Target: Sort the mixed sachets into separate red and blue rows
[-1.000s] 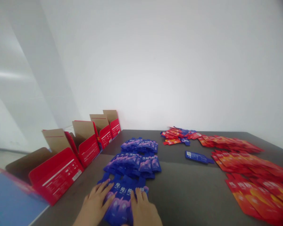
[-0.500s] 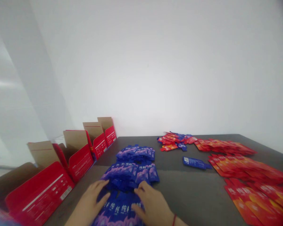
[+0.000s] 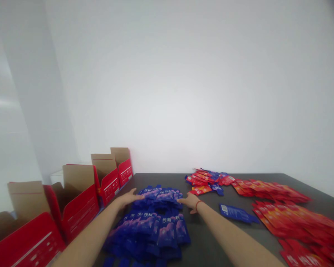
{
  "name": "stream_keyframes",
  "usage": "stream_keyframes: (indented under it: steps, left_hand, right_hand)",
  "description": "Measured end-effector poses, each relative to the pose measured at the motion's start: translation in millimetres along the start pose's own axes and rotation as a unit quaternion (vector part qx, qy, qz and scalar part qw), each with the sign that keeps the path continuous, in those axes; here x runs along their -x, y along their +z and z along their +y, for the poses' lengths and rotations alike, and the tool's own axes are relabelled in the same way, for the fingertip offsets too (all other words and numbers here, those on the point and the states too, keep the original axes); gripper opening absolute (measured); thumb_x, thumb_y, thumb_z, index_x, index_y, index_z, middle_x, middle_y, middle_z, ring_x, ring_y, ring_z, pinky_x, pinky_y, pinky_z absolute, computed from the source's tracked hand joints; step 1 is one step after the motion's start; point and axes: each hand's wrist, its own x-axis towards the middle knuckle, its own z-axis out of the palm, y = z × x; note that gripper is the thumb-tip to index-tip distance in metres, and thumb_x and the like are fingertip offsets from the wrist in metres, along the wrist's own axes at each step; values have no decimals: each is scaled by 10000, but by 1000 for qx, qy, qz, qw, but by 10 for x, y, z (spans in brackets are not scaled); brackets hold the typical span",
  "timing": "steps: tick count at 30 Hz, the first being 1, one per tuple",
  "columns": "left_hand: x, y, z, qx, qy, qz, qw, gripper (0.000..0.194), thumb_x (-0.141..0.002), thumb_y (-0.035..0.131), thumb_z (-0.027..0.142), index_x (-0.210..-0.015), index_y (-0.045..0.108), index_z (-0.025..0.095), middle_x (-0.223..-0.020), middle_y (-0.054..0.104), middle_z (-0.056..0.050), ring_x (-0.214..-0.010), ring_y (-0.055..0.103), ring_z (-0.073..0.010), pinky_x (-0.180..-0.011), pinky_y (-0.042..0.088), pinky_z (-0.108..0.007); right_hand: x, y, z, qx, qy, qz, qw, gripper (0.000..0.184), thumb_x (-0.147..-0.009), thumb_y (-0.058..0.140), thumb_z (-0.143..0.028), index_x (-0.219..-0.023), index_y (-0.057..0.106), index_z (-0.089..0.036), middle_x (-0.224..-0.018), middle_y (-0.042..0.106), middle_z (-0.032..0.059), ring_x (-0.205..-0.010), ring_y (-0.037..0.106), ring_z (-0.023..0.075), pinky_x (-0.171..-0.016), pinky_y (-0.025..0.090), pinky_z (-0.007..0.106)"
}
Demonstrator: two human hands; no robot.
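Blue and purple pouches lie in overlapping rows down the middle of the dark table. My left hand [image 3: 128,198] is at the left side of the far row of blue pouches [image 3: 160,195], its fingers spread. At the right end of that same row, my right hand [image 3: 190,202] has its fingers apart and reaches the pouches' edge; a red band circles the wrist. Nothing is gripped in either hand. Closer to me, between my forearms, lies a larger heap of blue pouches [image 3: 156,230], part of it running down towards the lower picture edge.
Open red cartons [image 3: 80,211] with brown flaps line the left side. Rows of red and orange pouches [image 3: 297,218] cover the right. A single blue pouch [image 3: 236,213] lies face down, and a mixed red and blue pile [image 3: 206,180] sits at the back, before the white wall.
Both hands have moved forward from the near blue pouches to the far row. The near pouches now lie bunched against the middle row. My view has tilted up slightly.
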Motion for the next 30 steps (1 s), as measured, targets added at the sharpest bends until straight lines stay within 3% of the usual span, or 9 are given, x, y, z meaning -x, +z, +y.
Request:
stream_keyframes:
  steps: [4,7,9,12,16,22,30]
  left_hand:
    - [-169,4,46,-56,45,-85,994,1099,-531,727,544,-1444,277,128,-1435,409,-148,-1291,419,-277,-991,400,-306]
    - [-238,10,93,-107,69,-123,984,1170,-461,761,550,-1452,267,173,-1490,317,-134,-1340,337,-293,-1051,336,-337]
    - [-255,29,111,-143,72,-139,977,1237,-402,786,545,-1459,249,191,-1516,251,-142,-1357,290,-330,-1073,303,-386]
    - [-233,92,114,-190,56,-145,969,1306,-345,805,537,-1469,206,248,-1543,143,-151,-1346,251,-427,-1062,277,-511]
    - [-179,216,106,-221,38,-119,967,1256,-389,784,561,-1468,187,320,-1550,99,-135,-1331,175,-517,-1034,232,-612]
    - [-199,362,128,-221,42,-83,971,1124,-511,741,495,-1470,180,319,-1528,148,-132,-1333,195,-497,-1041,250,-562]
    - [-393,453,204,-214,48,-65,973,1058,-550,729,476,-1458,201,349,-1521,171,-114,-1329,225,-479,-1030,269,-549]
  right_hand:
    - [-183,62,-189,82,-31,-13,996,1091,-538,761,-565,-1436,291,-161,-1458,292,248,-1259,408,408,-801,517,487]
    - [-288,170,-317,140,-80,-17,987,1208,-416,810,-578,-1441,297,-196,-1508,209,207,-1357,208,439,-1013,322,557]
    - [-337,253,-368,165,-104,-23,981,1237,-394,808,-598,-1445,290,-200,-1524,174,193,-1369,151,448,-1054,245,559]
    - [-371,369,-394,188,-121,-34,974,1241,-382,801,-608,-1445,292,-219,-1536,138,179,-1362,143,465,-1033,263,578]
    - [-344,496,-397,223,-126,-26,966,1196,-420,793,-579,-1450,256,-291,-1549,123,122,-1356,178,443,-995,306,604]
    - [-349,578,-435,234,-134,2,963,1072,-507,761,-555,-1433,290,-294,-1537,176,104,-1336,233,415,-967,343,605]
    - [-609,467,-391,235,-168,2,957,1010,-559,738,-547,-1430,289,-302,-1529,211,89,-1350,226,371,-998,335,540]
